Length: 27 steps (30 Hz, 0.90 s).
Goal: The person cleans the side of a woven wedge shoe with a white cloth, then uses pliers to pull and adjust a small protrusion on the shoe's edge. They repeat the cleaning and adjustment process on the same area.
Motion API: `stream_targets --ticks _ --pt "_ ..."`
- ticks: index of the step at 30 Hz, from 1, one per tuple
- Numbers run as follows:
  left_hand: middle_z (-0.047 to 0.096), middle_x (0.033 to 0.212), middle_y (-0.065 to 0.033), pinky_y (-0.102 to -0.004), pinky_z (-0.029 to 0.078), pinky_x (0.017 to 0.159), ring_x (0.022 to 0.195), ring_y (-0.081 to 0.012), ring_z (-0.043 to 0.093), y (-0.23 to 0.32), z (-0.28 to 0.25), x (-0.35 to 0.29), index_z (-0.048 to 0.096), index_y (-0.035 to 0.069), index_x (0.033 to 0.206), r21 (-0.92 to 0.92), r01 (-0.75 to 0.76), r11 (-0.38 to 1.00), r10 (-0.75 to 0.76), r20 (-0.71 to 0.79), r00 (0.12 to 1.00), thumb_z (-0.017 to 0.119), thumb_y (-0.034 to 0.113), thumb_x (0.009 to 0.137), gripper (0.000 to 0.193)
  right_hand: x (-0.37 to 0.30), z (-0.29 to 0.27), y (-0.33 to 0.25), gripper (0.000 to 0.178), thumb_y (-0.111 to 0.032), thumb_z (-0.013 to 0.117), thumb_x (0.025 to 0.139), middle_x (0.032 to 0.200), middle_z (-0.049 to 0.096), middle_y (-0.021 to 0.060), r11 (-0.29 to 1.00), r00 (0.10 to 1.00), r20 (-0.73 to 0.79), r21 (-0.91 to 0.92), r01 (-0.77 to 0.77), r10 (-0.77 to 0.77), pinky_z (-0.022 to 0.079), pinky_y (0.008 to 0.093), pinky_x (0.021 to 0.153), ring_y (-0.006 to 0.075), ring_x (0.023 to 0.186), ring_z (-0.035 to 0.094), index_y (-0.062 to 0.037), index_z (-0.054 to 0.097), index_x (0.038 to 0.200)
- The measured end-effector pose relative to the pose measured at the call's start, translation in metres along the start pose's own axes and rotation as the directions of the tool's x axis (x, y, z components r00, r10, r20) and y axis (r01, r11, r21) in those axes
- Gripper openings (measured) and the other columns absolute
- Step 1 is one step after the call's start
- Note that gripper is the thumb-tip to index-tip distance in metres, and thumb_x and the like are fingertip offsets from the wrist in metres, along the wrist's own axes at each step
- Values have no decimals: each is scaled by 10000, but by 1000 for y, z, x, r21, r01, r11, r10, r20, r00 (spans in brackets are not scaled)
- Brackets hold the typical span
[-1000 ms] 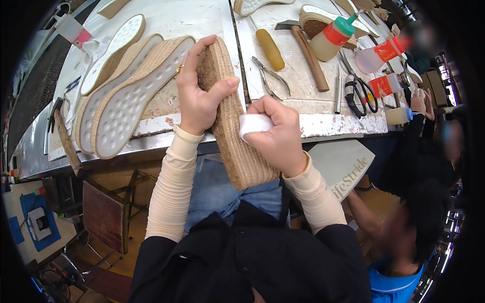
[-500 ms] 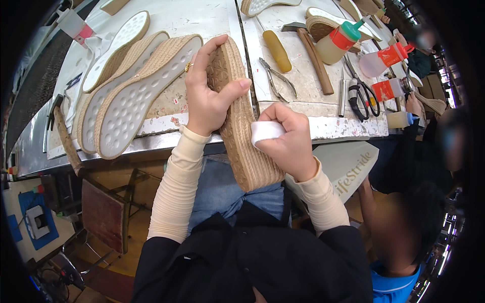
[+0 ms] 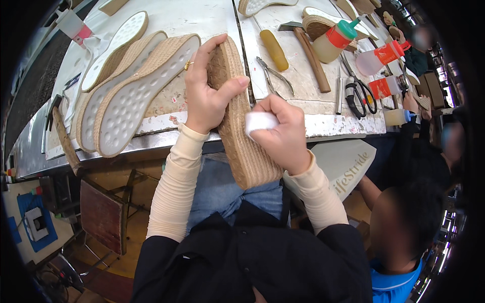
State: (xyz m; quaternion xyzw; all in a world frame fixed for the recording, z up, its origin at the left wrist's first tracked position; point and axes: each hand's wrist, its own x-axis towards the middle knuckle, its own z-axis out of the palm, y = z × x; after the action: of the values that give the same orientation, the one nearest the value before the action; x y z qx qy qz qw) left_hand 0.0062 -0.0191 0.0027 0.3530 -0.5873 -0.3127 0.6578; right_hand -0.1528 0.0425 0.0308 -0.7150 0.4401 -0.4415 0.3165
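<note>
A wedge shoe sole (image 3: 235, 121) with a braided, rope-like side and a brown patterned bottom stands tilted on edge over my lap. My left hand (image 3: 207, 91) grips its upper part, fingers over the far end and thumb across the braided side. In my right hand (image 3: 284, 131) is a bunched white cloth (image 3: 261, 122), held against or very close to the braided side at mid-length. Several more wedge soles lie on the table to the left, the nearest sole (image 3: 144, 98) showing its pale, dimpled upper face.
On the worktable (image 3: 177, 108) lie a yellow-handled awl (image 3: 274, 50), nippers (image 3: 275, 78), a hammer (image 3: 312, 60), scissors (image 3: 359, 93) and squeeze bottles, one a green-capped bottle (image 3: 335, 41). Another hammer (image 3: 65, 134) overhangs the left edge. A person (image 3: 404, 237) sits close by at right, beside a pale box (image 3: 343, 166).
My right hand with the white cloth has shifted slightly up and left along the braided side. My left hand keeps its hold, and the sole has barely moved.
</note>
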Motion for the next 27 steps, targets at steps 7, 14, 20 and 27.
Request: stream_targets --ticks 7,14,20,27 --pt "616 1083 -157 -346 467 889 975 -234 598 0 -2 0 522 10 1267 0 17 1000 -17 14 1000 738 250 673 676 2 -1 -1 147 -11 678 667 642 550 25 999 999 29 8 -33 33 424 241 551 84 583 500 -3 571 766" --pt "617 1073 -144 -339 467 888 975 -215 593 1 -1 1 515 15 1276 -20 11 1000 -11 14 1000 736 234 676 676 1 -1 1 144 -21 677 664 633 541 27 1000 1000 -24 16 15 -14 412 244 538 87 573 491 -6 562 750" --pt "615 1077 -136 -333 468 890 975 -207 592 1 -1 0 508 14 1285 -1 7 1000 -6 37 999 734 223 681 677 2 -2 1 146 -21 675 666 642 550 38 1000 999 47 8 -11 11 419 250 544 91 581 503 -5 565 761" --pt "606 1102 -145 -336 469 899 982 -217 592 1 -2 -1 508 14 1286 -31 30 999 -28 46 999 725 215 692 663 2 -1 2 147 -25 675 670 643 553 52 1000 1000 23 7 -9 9 427 260 544 108 576 517 6 571 769"
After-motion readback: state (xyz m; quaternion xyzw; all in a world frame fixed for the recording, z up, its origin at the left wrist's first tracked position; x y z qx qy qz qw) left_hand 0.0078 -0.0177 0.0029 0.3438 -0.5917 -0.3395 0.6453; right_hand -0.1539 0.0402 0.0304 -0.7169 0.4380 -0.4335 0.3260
